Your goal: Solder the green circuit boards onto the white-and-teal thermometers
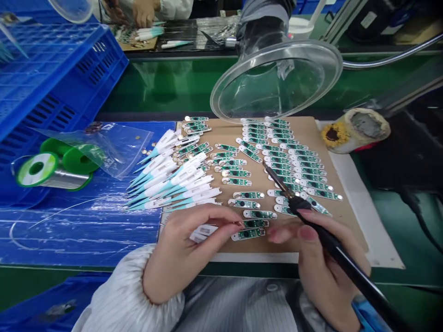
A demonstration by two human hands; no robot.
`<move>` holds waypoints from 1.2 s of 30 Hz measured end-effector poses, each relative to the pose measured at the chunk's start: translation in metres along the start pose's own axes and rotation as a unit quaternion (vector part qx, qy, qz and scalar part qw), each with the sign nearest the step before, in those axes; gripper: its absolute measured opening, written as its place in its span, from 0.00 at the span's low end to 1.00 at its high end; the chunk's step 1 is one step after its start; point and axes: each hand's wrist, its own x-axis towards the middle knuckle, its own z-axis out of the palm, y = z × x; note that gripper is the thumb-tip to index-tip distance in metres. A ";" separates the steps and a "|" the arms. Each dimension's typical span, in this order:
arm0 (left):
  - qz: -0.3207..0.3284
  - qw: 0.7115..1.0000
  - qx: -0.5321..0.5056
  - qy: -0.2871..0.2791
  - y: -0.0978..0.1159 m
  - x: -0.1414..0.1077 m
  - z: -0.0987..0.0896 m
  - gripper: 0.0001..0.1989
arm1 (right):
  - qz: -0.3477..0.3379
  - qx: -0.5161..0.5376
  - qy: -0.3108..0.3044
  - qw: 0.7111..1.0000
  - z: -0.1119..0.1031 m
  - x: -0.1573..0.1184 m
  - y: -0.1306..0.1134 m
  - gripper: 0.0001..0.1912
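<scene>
My left hand (194, 244) pinches a tiny copper-coloured piece (239, 223) between thumb and index finger, at the left end of a green circuit board (255, 223). My right hand (328, 258) is wrapped round the black handle of a soldering iron (332, 244), whose tip points up and left over rows of small boards (284, 166). Some of its fingers reach toward the nearest boards. The boards lie on a brown cardboard sheet (328, 138). White and light-blue thermometer casings (169, 180) are piled left of them.
A clear round fume hood (277, 83) hangs above the boards. A solder spool (51, 173) and a plastic bag (121, 147) lie left, beside a blue crate (62, 69). At right stands a tip-cleaning pot (356, 130). Across the bench are another person's hands (143, 13).
</scene>
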 end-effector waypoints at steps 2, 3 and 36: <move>-0.027 0.996 -0.084 -0.014 -0.002 0.001 0.011 0.07 | -0.010 -0.024 -0.021 0.999 0.000 -0.003 -0.002 0.17; -0.039 0.992 -0.119 -0.020 -0.002 0.001 0.015 0.08 | -0.003 -0.022 -0.034 0.999 0.000 -0.005 -0.003 0.18; 0.039 0.998 0.030 -0.042 -0.010 -0.009 0.031 0.08 | 0.031 0.069 -0.074 0.994 -0.001 -0.010 -0.003 0.33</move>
